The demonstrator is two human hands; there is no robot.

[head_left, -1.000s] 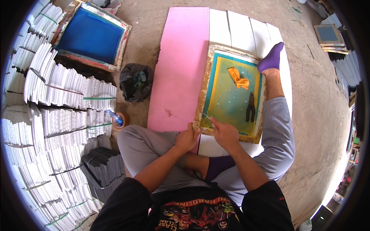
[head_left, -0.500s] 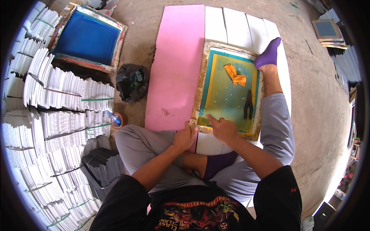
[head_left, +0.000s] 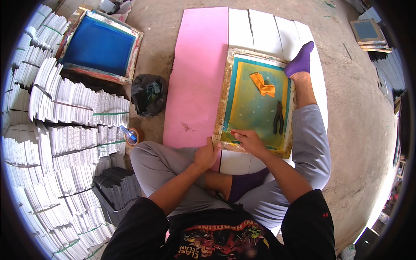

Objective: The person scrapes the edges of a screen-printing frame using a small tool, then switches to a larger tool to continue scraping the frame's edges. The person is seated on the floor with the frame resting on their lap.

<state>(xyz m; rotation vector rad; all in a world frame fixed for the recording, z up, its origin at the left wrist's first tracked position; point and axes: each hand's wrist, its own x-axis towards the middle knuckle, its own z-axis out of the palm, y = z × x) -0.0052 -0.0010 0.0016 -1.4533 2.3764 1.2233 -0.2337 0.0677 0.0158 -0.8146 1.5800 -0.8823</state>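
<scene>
A wooden screen-printing frame [head_left: 223, 95] with yellow-green mesh lies in front of me. My left hand [head_left: 205, 157] is closed on its near left corner, the thumb along the wood. In my right hand [head_left: 251, 143] is a slim red-handled screwdriver [head_left: 233, 132], held over the mesh. Its thin shaft points left, its tip by the left rail; whether it touches the wood I cannot tell. On the mesh rest a crumpled orange cloth [head_left: 263, 85] and dark-handled pliers [head_left: 278, 118]. My purple-socked right foot [head_left: 300, 60] sits against the frame's far right corner.
Pink board [head_left: 197, 65] and white panels [head_left: 240, 28] lie under the frame. Left of them are a black plastic bag [head_left: 148, 94], a tape roll [head_left: 138, 136] with a blue cutter, bundled white stacks [head_left: 71, 141] and a blue-mesh screen [head_left: 99, 41]. More frames [head_left: 368, 32] stand far right.
My right hand has turned and shifted slightly, so the screwdriver's red handle now shows. The left hand keeps its hold on the frame's corner.
</scene>
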